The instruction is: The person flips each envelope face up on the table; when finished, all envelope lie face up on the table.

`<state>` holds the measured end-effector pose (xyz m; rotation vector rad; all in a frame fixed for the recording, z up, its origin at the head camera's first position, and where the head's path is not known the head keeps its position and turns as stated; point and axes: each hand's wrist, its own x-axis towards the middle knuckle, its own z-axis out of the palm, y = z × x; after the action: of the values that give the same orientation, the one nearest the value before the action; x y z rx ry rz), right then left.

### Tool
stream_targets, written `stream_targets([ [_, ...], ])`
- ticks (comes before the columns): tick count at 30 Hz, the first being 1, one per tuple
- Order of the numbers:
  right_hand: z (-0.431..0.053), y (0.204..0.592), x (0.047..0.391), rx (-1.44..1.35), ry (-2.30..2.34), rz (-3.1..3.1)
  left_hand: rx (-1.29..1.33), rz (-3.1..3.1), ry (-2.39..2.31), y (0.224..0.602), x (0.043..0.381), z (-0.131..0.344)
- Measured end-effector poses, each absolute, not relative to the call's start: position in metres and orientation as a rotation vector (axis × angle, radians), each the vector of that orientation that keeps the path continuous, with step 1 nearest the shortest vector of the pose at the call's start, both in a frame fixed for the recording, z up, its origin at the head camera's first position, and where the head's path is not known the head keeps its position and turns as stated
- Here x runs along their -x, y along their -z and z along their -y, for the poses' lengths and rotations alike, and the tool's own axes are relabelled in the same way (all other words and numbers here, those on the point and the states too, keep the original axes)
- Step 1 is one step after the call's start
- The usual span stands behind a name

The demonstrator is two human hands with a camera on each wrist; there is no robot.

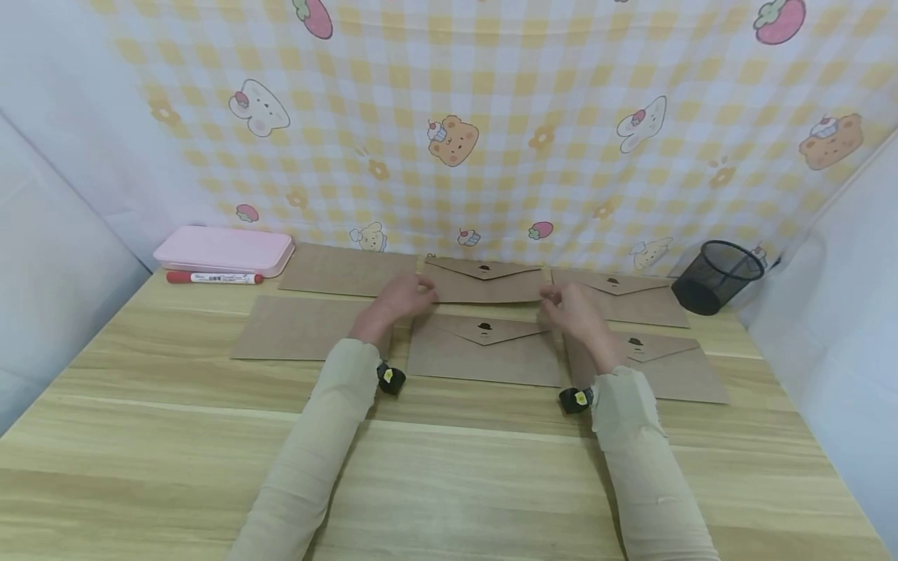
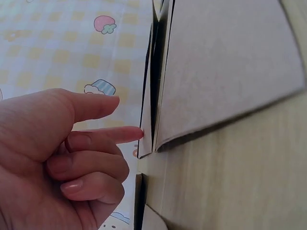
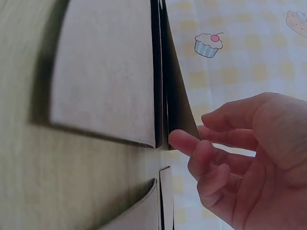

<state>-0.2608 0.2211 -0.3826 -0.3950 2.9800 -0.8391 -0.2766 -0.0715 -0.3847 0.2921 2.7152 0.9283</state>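
Brown paper envelopes lie in two rows on the table, and both hands are at the back middle envelope (image 1: 484,291), which has a pointed flap and a small hat print. My left hand (image 1: 396,304) is at its left end. In the left wrist view the index finger (image 2: 127,134) touches the edge, the thumb stands apart and the other fingers curl inward. My right hand (image 1: 578,315) is at the opposite end, its fingertips (image 3: 182,140) against the corner, thumb apart from them. Just in front lies the front middle envelope (image 1: 484,358).
Plain-faced envelopes (image 1: 302,331) lie to the left, flap-side-up envelopes (image 1: 673,378) to the right. A pink case (image 1: 224,248) and a red-capped marker (image 1: 213,278) are at the back left. A black mesh cup (image 1: 715,276) leans at the back right. A checked curtain (image 1: 505,156) hangs behind.
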Motion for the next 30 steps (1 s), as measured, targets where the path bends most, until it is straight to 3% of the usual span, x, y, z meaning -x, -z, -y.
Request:
stream_targets([
  [19, -0.2183, 0.3826, 0.2609, 0.38, 0.832, -2.965, -0.346, -2.699, -0.806, 0.379, 0.2729, 0.0692],
  [30, -0.2187, 0.3845, 0.2628, 0.407, 0.848, -2.905, -0.21, -2.659, -0.888, 0.379, 0.2686, 0.0685],
])
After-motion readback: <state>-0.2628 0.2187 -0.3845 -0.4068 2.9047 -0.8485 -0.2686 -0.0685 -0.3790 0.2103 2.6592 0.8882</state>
